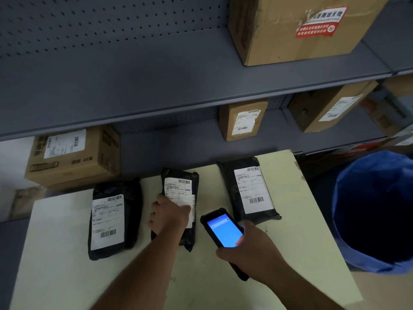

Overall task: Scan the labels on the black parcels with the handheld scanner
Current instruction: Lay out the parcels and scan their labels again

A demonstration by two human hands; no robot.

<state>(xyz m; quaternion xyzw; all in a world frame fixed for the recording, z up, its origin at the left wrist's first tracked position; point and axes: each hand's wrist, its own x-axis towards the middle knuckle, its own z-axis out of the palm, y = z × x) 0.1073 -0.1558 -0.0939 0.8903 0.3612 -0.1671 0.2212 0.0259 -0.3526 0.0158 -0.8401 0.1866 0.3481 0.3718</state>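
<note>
Now left hand (169,214) seemingly pressed flat on middle parcel (180,206), right hand (252,251) gripping scanner (223,231)

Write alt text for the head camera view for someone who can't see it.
A person's right hand holds a handheld scanner with a lit blue screen, while the left hand rests on the middle black parcel of three lying label-up on a pale table. Grey shelves behind hold cardboard boxes; a blue bin stands right.
</note>
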